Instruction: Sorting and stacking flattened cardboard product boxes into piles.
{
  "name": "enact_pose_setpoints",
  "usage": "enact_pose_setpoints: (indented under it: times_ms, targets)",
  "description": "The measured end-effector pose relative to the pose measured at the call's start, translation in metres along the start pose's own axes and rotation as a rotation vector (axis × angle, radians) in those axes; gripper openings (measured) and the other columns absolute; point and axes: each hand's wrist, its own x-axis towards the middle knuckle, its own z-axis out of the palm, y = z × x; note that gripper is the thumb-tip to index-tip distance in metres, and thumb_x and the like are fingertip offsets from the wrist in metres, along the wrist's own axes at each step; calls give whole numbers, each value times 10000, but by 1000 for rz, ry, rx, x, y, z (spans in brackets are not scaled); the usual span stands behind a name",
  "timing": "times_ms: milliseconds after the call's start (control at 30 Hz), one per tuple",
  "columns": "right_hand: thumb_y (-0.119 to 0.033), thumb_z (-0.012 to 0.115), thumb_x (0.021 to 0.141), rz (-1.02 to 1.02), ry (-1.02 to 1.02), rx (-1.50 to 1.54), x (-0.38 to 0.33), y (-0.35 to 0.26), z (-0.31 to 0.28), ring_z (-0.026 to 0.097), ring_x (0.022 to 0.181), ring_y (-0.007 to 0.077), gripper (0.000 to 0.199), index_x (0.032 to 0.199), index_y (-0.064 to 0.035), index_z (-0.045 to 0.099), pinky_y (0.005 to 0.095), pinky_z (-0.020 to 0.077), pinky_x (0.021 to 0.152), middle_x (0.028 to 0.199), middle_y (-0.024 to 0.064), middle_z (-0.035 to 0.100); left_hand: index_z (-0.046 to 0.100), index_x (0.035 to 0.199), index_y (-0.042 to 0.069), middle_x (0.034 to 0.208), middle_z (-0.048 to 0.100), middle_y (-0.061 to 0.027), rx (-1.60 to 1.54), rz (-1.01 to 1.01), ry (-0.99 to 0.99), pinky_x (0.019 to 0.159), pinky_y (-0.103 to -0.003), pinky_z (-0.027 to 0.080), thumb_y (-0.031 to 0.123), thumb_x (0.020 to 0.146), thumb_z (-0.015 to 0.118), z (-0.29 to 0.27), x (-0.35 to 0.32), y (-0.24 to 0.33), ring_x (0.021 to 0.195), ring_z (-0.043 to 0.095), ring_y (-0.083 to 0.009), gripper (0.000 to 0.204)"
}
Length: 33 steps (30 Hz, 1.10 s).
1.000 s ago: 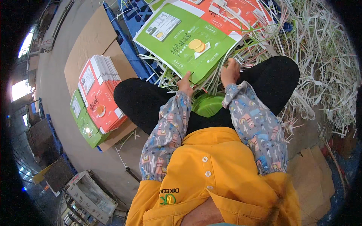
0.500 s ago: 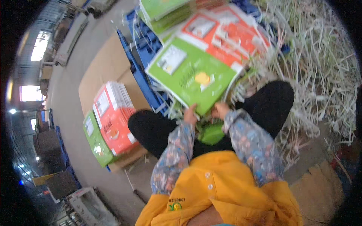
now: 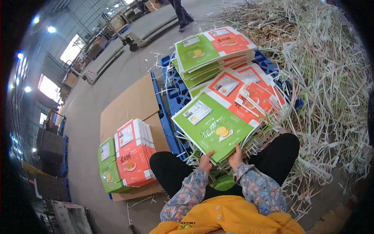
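In front of me lies a small pile of printed cardboard sheets [image 3: 202,134], green at the near end and orange-red farther off. My left hand [image 3: 206,162] pinches the nearest green corner, thumb on top. Close beside it, my right hand [image 3: 235,157] grips the same near edge, its thumb along the side. Several cut strips lie over the red part of the pile. Behind it, a taller stack of uncut-looking green and red sheets [image 3: 200,54] rests on a blue plastic pallet [image 3: 171,87].
At left, red printed stacks [image 3: 132,156] and green ones [image 3: 108,167] sit on brown cardboard [image 3: 130,97]. Shredded paper trimmings [image 3: 323,78] heap up at right. My bent knees flank the pile. Farther off are a pallet jack [image 3: 134,41] and a walking person's legs [image 3: 180,13].
My view has tilted upward, so the stacks sit lower in the picture and a person's legs and pallet jack show. Both hands keep hold of the near edge of the sheets.
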Motion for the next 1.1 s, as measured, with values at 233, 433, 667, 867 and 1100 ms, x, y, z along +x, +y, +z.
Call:
enact_pose_setpoints:
  times_ms: [233, 433, 667, 867, 1100]
  targets:
    - [-347, 451, 809, 5, -111, -150, 11, -5, -4, 483, 956, 234, 445, 1144, -60, 395, 360, 393, 820, 1091, 74, 480, 445, 1065, -18, 998, 536, -120, 88, -59, -15, 760, -343, 457, 46, 758, 534, 13, -17, -5, 862, 540, -234, 325]
    - [-370, 470, 793, 37, -96, -121, 25, 1, -17, 503, 931, 222, 439, 1112, -71, 433, 373, 426, 772, 1071, 71, 492, 431, 1065, -30, 1022, 517, -139, -19, -84, -28, 787, -376, 443, 28, 755, 523, 7, -10, -9, 880, 532, -257, 329]
    - [-403, 475, 789, -4, 36, -251, 10, -5, -7, 516, 883, 207, 445, 1095, -82, 443, 369, 437, 703, 1028, 52, 516, 415, 1072, -38, 1018, 513, -157, -60, -60, -50, 791, -397, 440, 56, 779, 484, -1, 3, -16, 888, 528, -279, 315]
    - [-490, 403, 789, 48, -34, -148, -1, -10, -3, 465, 981, 248, 519, 1147, -115, 408, 394, 392, 815, 1098, 61, 483, 410, 1076, -47, 1015, 513, -159, -116, -72, -11, 794, -400, 440, 65, 789, 474, 6, -1, -11, 889, 529, -283, 315]
    - [-335, 411, 784, -58, 49, -223, 13, -16, -30, 529, 829, 218, 337, 967, -66, 496, 355, 451, 707, 956, 76, 532, 435, 1058, -51, 1006, 524, -149, -196, -30, -40, 781, -382, 443, 60, 770, 494, 4, 9, -10, 884, 529, -270, 313]
